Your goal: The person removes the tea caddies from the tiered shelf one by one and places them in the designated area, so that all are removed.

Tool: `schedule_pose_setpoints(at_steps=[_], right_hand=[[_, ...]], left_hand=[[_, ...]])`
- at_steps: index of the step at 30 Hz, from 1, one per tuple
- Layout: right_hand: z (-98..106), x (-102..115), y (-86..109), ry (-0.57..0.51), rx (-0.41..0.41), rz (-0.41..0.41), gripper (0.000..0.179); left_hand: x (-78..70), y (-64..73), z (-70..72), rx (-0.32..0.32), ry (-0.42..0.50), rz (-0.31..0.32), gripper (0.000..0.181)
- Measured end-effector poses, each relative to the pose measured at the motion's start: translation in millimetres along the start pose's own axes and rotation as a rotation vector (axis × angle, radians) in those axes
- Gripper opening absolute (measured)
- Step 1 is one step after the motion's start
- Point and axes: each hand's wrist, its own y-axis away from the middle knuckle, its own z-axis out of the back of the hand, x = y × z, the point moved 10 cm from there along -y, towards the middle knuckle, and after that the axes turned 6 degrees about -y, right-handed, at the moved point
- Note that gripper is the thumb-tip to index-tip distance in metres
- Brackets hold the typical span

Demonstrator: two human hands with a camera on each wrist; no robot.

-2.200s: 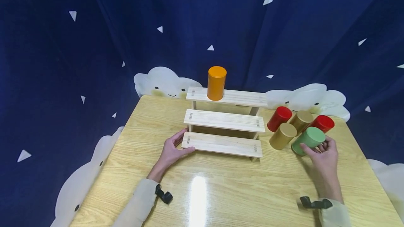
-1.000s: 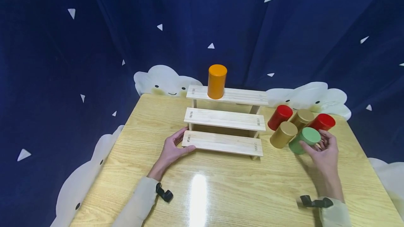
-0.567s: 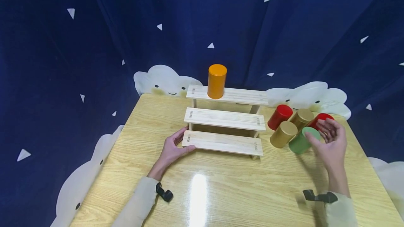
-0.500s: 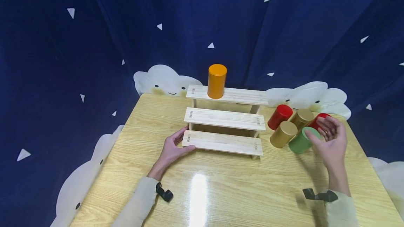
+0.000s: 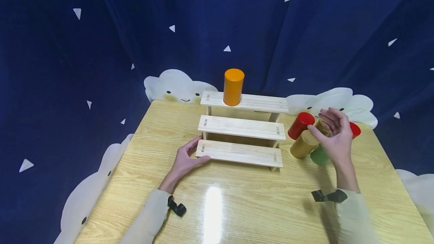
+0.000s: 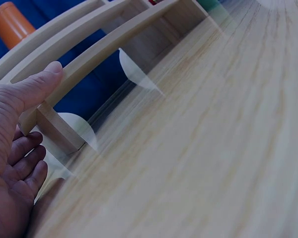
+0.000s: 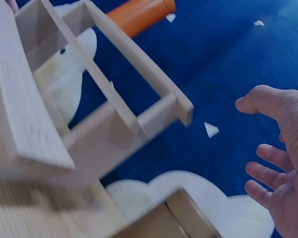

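Observation:
My left hand holds the left end of a three-step wooden display rack. In the left wrist view its thumb lies on the lowest step, with the fingers curled below the end. An orange canister stands on the top step, left of centre. My right hand is raised over the cluster of canisters, fingers spread and loosely bent, holding nothing. Under and around it stand a green canister, a front gold canister, a rear gold canister and two red ones, the left red canister fully visible. The hand partly covers the others.
The rack and canisters stand on a light wood table, whose back edge meets a dark blue curtain printed with clouds and triangles. A bright reflection lies on the table's front middle.
My right hand slid the green canister slightly left against the others, let go of it, then rose and moved left over the gold canisters. The left hand stayed on the rack.

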Motion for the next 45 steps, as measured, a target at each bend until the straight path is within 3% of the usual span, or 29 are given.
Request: schedule_pose_setpoints(at_steps=[8,15,20,27,45], right_hand=[[-57.7,7.5,-14.5,0.084,0.098,0.036,0.078],[-109.4,13.6,-23.5,-0.025,0.205,0.081,0.079],[-140.2,15.2,-31.3,-0.032,0.255,0.097,0.080],[-174.9,9.7,-34.5,0.046,0.324,0.029,0.082],[-240.3,-12.3,-41.9,0.036,0.420,-0.034,0.087]], left_hand=[[0.1,-0.6,0.7,-0.011,-0.003,0.011,0.082],[1.2,-0.7,-0.2,0.000,0.002,0.031,0.084],[0.7,-2.2,-1.6,0.012,0.019,0.038,0.085],[1.4,-0.5,-0.9,0.001,0.016,0.026,0.083],[-0.4,-0.4,-1.8,0.021,0.011,0.014,0.085]])
